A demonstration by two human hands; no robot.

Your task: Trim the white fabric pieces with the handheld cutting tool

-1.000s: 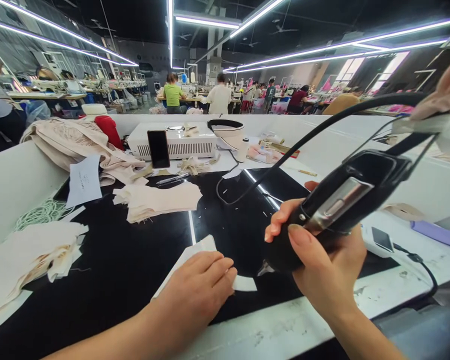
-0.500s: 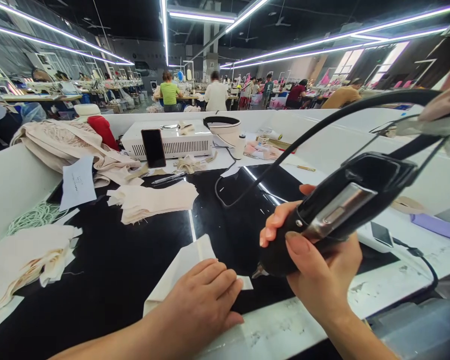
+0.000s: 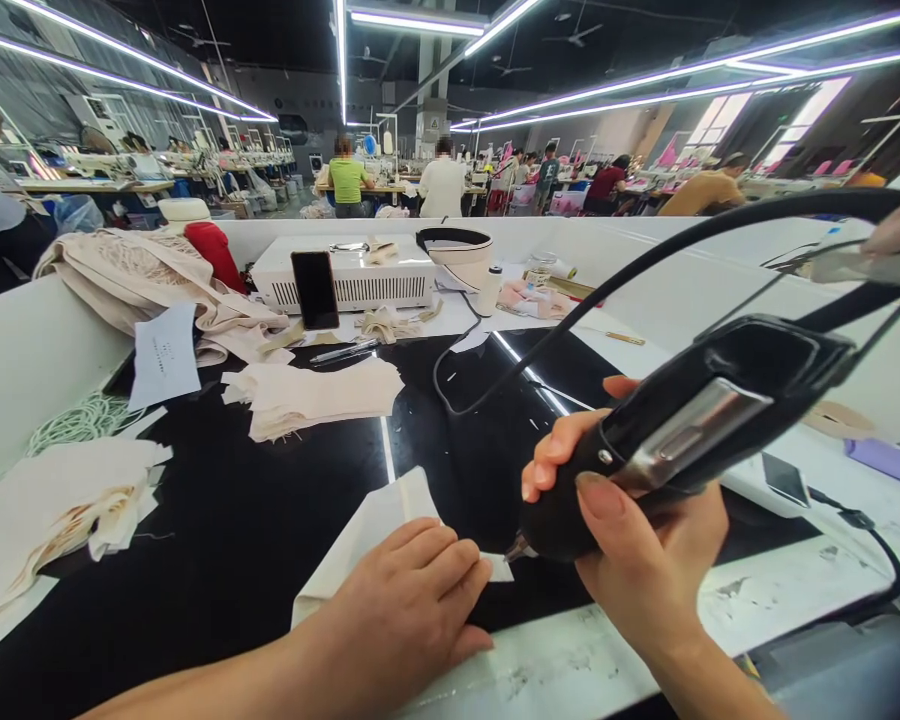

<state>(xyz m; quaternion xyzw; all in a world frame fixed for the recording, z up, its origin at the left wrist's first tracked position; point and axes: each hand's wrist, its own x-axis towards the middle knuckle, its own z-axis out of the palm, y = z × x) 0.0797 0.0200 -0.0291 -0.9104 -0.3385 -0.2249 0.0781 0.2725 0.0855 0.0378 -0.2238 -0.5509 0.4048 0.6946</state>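
My left hand point(image 3: 420, 600) lies palm down on a folded cream fabric piece point(image 3: 367, 530), its fingers flat and close together and its thumb on the table edge. A narrow pale end of the fabric sticks out to the right of the fingertips. My right hand point(image 3: 637, 570) is wrapped round a black corded glue gun point(image 3: 690, 420), held at a slant with its metal nozzle down. The nozzle tip is at that pale end; whether it touches cannot be made out.
Stacks of cream fabric point(image 3: 319, 395) lie on the black tabletop point(image 3: 217, 530), and a phone point(image 3: 315, 290) leans on a white vented box point(image 3: 379, 285). A thick black cable point(image 3: 645, 245) arches from the tool. Low white walls point(image 3: 615, 265) surround the table. People work beyond.
The nozzle has come slightly left and down relative to the fabric, from beside its pale end to right at it. My left hand stays on the fabric. The view has shifted slightly.
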